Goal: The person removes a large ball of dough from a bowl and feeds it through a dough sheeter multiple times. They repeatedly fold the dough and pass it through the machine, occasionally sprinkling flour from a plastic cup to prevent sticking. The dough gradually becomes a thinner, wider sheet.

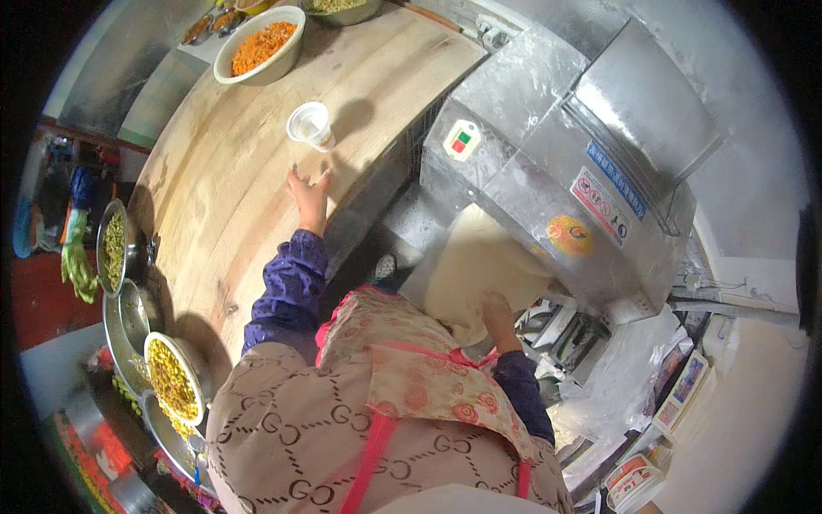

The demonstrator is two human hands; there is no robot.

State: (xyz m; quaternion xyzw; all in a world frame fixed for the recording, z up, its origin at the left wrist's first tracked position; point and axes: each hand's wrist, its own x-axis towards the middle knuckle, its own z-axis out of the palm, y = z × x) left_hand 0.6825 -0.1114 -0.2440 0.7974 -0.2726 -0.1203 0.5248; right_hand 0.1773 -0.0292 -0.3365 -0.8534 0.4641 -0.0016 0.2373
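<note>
**One hand at the cup, the other on the dough sheet**

The left hand [308, 195] is stretched out over the round wooden worktop [223, 171], its fingers spread apart and holding nothing. A clear plastic cup [310, 125] is seen upright on the worktop just beyond the fingertips, near them but not touched. The right hand [499, 315] is laid on a pale dough sheet [475, 265], which hangs from the underside of a steel machine [565, 163] and slopes down toward the person; the fingers are pressed onto the sheet's lower part, though whether they are closed around its edge cannot be told. The machine is dusted with flour, and a red-and-green switch [461, 141] is set in its front face.

At the far edge of the worktop a white bowl [259, 44] of shredded orange filling is placed, well apart from the cup. To the left, off the worktop, steel bowls [175, 377] of chopped yellow-green filling are lined up. Purple sleeves [287, 291] and a floral apron [411, 368] are worn.
</note>
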